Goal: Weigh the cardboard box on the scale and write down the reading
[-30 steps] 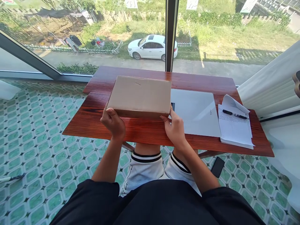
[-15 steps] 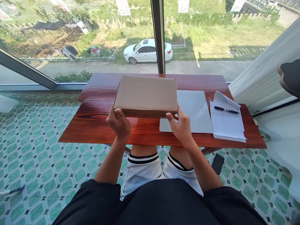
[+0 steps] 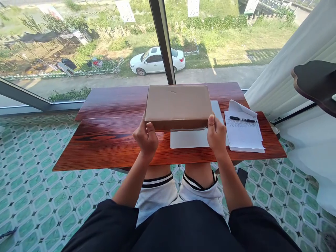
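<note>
A closed brown cardboard box (image 3: 178,103) is held up over the wooden table (image 3: 110,140). My left hand (image 3: 147,138) grips its near left corner, with the thumb against the front side. At the near right corner my right hand (image 3: 216,133) is closed on the box, thumb along the edge. The other fingers of both hands are largely hidden under or behind it. Behind and below the box lies a pale flat sheet or board (image 3: 191,140), partly covered from view.
Stacked written papers (image 3: 244,136) with a black pen (image 3: 243,119) on top lie at the table's right. A dark phone (image 3: 242,176) is on the tiled floor by the right leg. A dark wavy-edged object (image 3: 315,82) juts in at right, before the white curtain (image 3: 278,59).
The box has shifted right relative to the table and now covers more of the pale sheet. My right thumb has moved up onto the box's corner. The view has turned and tilted slightly.
</note>
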A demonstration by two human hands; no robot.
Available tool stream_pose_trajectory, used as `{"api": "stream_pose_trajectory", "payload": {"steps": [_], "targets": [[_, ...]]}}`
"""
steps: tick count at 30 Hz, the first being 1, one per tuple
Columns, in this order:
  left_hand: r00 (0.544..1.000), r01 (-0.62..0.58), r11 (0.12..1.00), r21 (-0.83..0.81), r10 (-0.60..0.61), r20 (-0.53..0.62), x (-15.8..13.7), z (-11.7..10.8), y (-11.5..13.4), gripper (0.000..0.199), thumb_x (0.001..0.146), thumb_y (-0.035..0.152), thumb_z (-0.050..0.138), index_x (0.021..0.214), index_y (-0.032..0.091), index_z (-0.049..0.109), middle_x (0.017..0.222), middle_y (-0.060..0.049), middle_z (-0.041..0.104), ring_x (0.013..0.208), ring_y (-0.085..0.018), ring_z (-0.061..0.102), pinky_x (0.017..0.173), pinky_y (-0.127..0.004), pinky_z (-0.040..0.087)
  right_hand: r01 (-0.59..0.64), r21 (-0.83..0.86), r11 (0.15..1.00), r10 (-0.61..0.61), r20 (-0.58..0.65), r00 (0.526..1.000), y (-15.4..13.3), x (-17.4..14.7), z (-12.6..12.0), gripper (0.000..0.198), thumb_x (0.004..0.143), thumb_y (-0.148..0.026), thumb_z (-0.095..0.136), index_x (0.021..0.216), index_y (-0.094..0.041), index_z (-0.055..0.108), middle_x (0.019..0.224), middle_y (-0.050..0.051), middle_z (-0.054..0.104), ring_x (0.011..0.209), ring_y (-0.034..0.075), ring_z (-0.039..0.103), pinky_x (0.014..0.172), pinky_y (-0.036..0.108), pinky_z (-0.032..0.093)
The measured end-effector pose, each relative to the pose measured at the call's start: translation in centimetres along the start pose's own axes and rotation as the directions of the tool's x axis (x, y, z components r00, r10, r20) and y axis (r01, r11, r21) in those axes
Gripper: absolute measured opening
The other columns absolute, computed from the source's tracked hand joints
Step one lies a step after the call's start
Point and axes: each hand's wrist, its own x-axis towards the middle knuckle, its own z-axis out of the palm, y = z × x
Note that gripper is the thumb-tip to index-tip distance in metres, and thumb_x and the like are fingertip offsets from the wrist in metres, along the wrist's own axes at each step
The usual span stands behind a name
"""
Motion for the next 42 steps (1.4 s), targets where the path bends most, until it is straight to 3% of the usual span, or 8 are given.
{"api": "stream_pose_trajectory", "payload": {"steps": [9,19,25,35,42], "targets": [[0.989,0.011,0.996,-0.088,0.002,0.146,-1.1,3.2,2.7,0.065,0.1,0.063,0.028,0.08,0.017,0.068,0.061,-0.005,0.057,0.058,-0.014,0.037,0.061,-0.03,0.029,-0.067,-0.037,0.997,0.061,-0.148,0.987,3.5,1.9,-2.8,0.062,0.103,-0.067,0.021,0.065,-0.019,0.032,0.059,0.0,0.035,0.059,0.012,0.029,0.059,0.03,0.022],[0.966,0.02,0.991,-0.13,0.014,0.257,-1.5,5.3,4.2,0.068,0.098,0.065,0.03,0.095,0.013,0.074,0.065,-0.005,0.057,0.06,-0.013,0.035,0.062,-0.029,0.028,-0.109,-0.064,0.992,0.093,-0.214,0.972,5.9,2.8,-4.7,0.066,0.101,-0.073,0.023,0.063,-0.02,0.031,0.057,0.0,0.034,0.06,0.012,0.027,0.061,0.032,0.019],[0.96,0.03,0.991,-0.132,0.009,0.281,-1.9,5.7,4.4,0.069,0.098,0.065,0.031,0.099,0.013,0.075,0.066,-0.005,0.057,0.06,-0.013,0.034,0.062,-0.029,0.028,-0.129,-0.06,0.99,0.112,-0.229,0.967,6.2,2.9,-5.0,0.066,0.1,-0.074,0.023,0.062,-0.02,0.031,0.057,0.001,0.037,0.06,0.012,0.029,0.06,0.032,0.02],[0.955,0.042,0.992,-0.12,-0.005,0.298,-2.1,5.7,4.3,0.069,0.098,0.063,0.032,0.125,0.013,0.07,0.069,-0.005,0.061,0.062,-0.013,0.04,0.063,-0.027,0.03,-0.116,-0.032,0.993,0.107,-0.221,0.969,6.7,2.8,-4.7,0.065,0.1,-0.072,0.025,0.062,-0.02,0.028,0.057,0.0,0.036,0.059,0.012,0.031,0.061,0.032,0.019],[0.949,0.051,0.988,-0.148,-0.002,0.315,-2.5,5.7,4.1,0.065,0.1,0.062,0.031,0.116,0.016,0.074,0.07,-0.005,0.064,0.061,-0.013,0.044,0.063,-0.028,0.033,-0.127,-0.051,0.991,0.113,-0.217,0.97,6.6,2.6,-4.7,0.063,0.101,-0.07,0.026,0.062,-0.02,0.027,0.057,0.0,0.035,0.058,0.012,0.03,0.06,0.032,0.019]]}}
